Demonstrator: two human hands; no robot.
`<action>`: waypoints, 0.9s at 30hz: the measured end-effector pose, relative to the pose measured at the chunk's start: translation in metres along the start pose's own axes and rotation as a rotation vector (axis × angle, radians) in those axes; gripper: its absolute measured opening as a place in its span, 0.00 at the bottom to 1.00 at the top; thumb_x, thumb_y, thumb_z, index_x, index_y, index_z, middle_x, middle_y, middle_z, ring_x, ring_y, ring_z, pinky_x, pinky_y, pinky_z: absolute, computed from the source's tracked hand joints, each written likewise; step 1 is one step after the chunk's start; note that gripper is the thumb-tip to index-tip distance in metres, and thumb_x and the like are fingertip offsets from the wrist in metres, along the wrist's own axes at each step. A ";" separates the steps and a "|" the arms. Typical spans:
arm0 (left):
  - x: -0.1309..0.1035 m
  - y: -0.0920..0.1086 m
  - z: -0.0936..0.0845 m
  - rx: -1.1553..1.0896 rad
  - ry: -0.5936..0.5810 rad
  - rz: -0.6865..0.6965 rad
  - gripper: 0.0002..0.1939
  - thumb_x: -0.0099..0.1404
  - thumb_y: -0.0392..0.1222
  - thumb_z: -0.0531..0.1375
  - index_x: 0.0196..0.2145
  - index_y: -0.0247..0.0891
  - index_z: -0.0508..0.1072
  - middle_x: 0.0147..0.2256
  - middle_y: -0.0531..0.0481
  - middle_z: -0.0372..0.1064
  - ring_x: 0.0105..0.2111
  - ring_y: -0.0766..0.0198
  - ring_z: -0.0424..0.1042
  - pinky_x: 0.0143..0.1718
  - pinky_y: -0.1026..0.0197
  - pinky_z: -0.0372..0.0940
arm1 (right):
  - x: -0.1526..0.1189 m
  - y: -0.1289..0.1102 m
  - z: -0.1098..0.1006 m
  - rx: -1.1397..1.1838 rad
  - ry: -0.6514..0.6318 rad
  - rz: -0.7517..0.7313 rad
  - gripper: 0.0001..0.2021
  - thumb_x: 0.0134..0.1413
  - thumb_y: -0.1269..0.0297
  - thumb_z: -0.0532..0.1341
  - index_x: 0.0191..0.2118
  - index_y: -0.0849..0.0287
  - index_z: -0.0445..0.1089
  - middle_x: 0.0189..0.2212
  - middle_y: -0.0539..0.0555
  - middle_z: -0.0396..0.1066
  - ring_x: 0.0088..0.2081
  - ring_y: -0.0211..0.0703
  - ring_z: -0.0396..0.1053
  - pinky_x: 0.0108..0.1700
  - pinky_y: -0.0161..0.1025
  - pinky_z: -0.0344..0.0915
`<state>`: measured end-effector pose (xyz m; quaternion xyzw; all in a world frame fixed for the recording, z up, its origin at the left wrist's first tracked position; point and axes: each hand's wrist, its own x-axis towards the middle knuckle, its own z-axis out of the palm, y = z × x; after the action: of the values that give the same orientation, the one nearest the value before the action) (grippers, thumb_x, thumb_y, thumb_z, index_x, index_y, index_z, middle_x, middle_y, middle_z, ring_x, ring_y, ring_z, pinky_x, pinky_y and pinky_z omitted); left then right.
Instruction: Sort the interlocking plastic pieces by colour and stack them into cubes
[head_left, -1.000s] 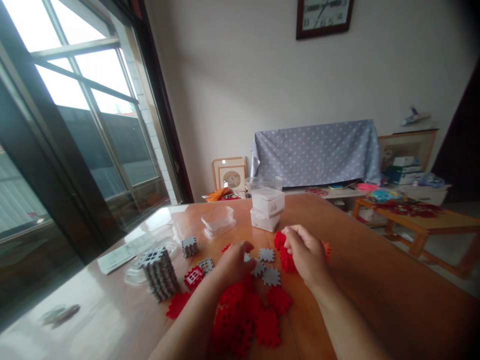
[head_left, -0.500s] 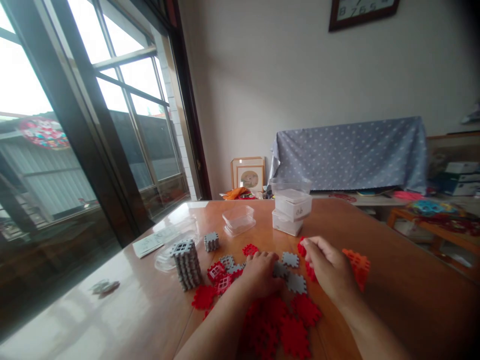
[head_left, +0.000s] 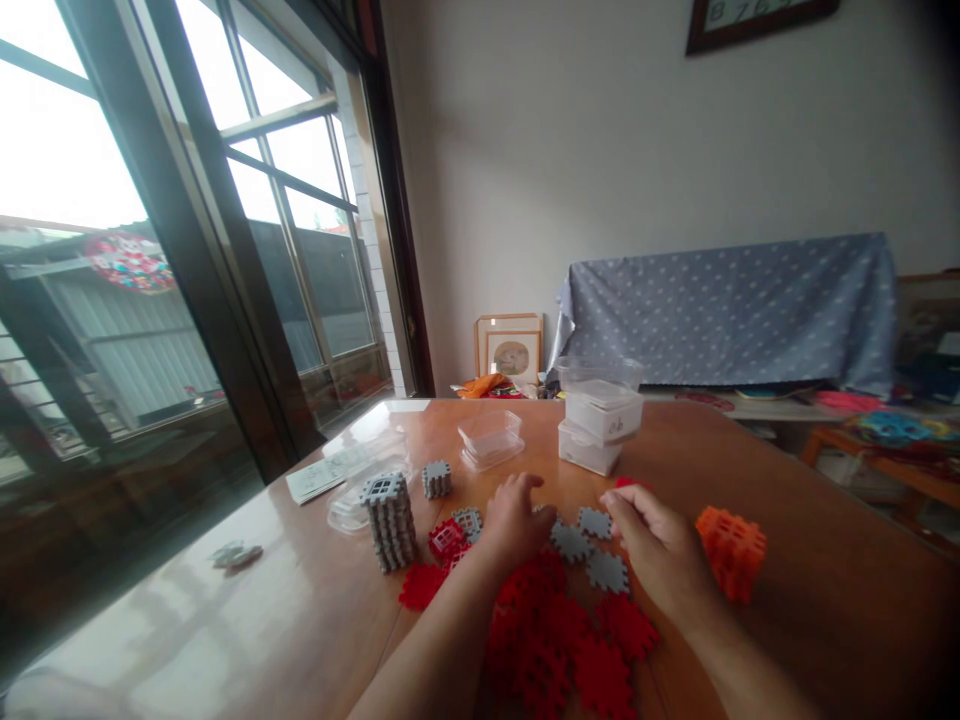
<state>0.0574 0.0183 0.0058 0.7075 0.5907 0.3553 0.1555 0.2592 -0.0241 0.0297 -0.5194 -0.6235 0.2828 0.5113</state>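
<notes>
Gray tiles lie flat between left hand and right hand — just beside both. The left's thumb and fingers stand apart — whether the right grips the red tile beyond, I cannot tell.

Bare, rounded L hand in lower ctr of frame, back up, fingers bent fwd & to the R, thumb apart from index w/ a gap btwn. Bare, tapering L forearm runs diag. to bottom edge, L of ctr. Bare, fist-like R hand in lower R ctr, fingers curled, palm side hidden, grip unclear. Bare R forearm slants to bottom edge, lower R. Hands well apart.
</notes>
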 end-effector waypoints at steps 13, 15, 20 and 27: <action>-0.019 -0.015 -0.037 -0.664 0.377 -0.358 0.14 0.60 0.40 0.57 0.45 0.35 0.70 0.43 0.42 0.72 0.45 0.57 0.70 0.47 0.58 0.64 | 0.009 0.006 0.072 0.030 -0.302 -0.022 0.21 0.57 0.53 0.59 0.54 0.55 0.68 0.37 0.53 0.77 0.40 0.48 0.75 0.46 0.44 0.70; -0.025 -0.020 -0.044 -0.714 0.421 -0.439 0.18 0.60 0.39 0.56 0.49 0.35 0.68 0.48 0.41 0.70 0.50 0.56 0.69 0.50 0.58 0.63 | 0.025 -0.004 0.091 0.003 -0.393 -0.050 0.23 0.56 0.55 0.60 0.57 0.56 0.66 0.39 0.53 0.76 0.41 0.47 0.76 0.46 0.43 0.71; -0.034 -0.019 -0.058 -0.813 0.550 -0.559 0.17 0.63 0.44 0.52 0.48 0.39 0.68 0.44 0.45 0.70 0.47 0.56 0.69 0.46 0.58 0.64 | 0.085 -0.024 0.147 -0.258 -0.599 -0.234 0.32 0.52 0.61 0.62 0.64 0.57 0.60 0.53 0.60 0.72 0.53 0.50 0.72 0.53 0.46 0.68; -0.027 -0.038 -0.042 -1.152 0.679 -0.770 0.15 0.60 0.48 0.55 0.41 0.37 0.72 0.35 0.47 0.70 0.38 0.58 0.70 0.36 0.59 0.63 | 0.139 -0.027 0.228 -0.398 -0.880 -0.404 0.49 0.39 0.62 0.71 0.69 0.61 0.54 0.69 0.66 0.55 0.68 0.60 0.55 0.67 0.50 0.53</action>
<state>-0.0007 -0.0061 0.0021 0.1116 0.5323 0.7253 0.4220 0.0461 0.1386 0.0291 -0.3080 -0.9089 0.2459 0.1366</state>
